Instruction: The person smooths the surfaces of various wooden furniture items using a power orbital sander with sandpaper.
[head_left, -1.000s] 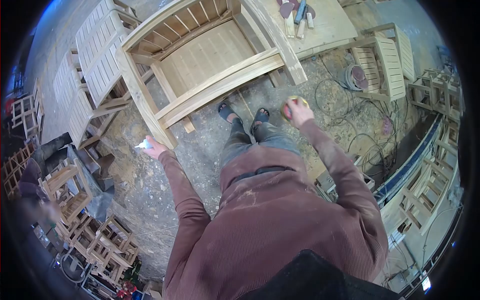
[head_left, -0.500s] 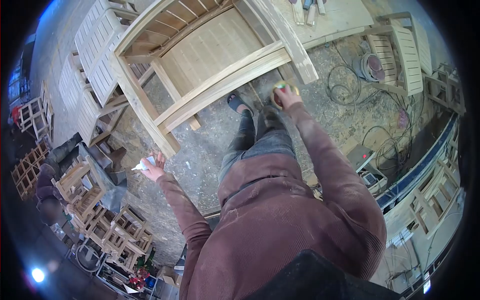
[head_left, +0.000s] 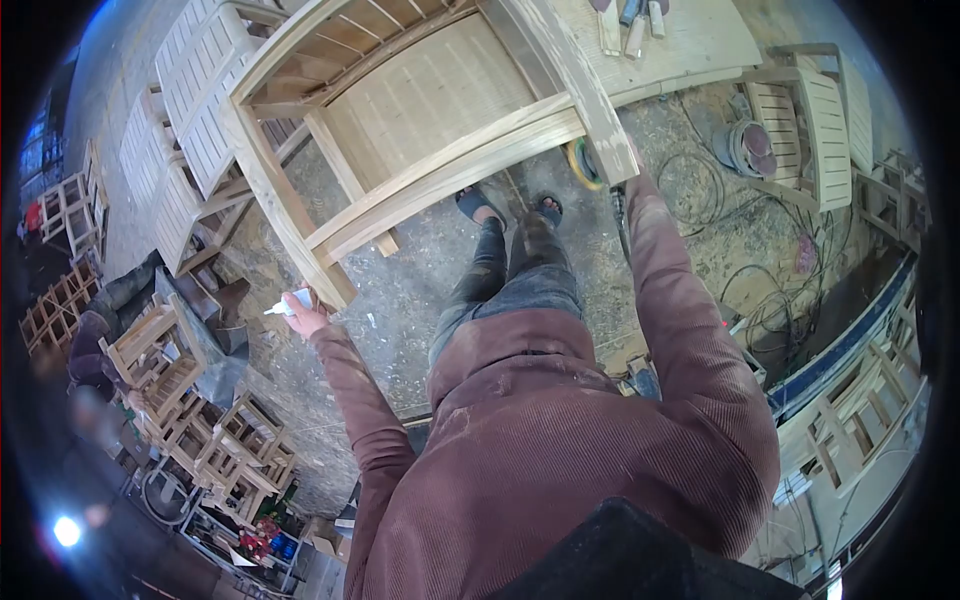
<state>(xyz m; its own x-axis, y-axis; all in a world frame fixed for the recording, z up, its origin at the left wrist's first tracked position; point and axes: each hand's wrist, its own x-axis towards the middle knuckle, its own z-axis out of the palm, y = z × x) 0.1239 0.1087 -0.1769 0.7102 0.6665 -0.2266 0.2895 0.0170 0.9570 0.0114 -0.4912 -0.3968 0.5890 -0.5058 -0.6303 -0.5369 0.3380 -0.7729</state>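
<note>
My left hand is closed around a small white squeeze bottle with a narrow nozzle pointing left. It is right by the lower left end of a large pale wooden furniture frame with slats and a broad panel. My right hand is mostly hidden behind the frame's right leg. A round yellow-rimmed thing with some green shows on the other side of that leg, in line with the hand. A dark hose-like line hangs beside the right forearm.
Slatted wooden chairs stand at the left, and more at the right. A bucket topped with round discs sits among cables on the floor. Brushes lie on the board. Another person is at far left.
My right hand has moved right with the round yellow-rimmed thing, from the open floor to behind the frame's right leg. My left hand has stayed near the left leg with the bottle.
</note>
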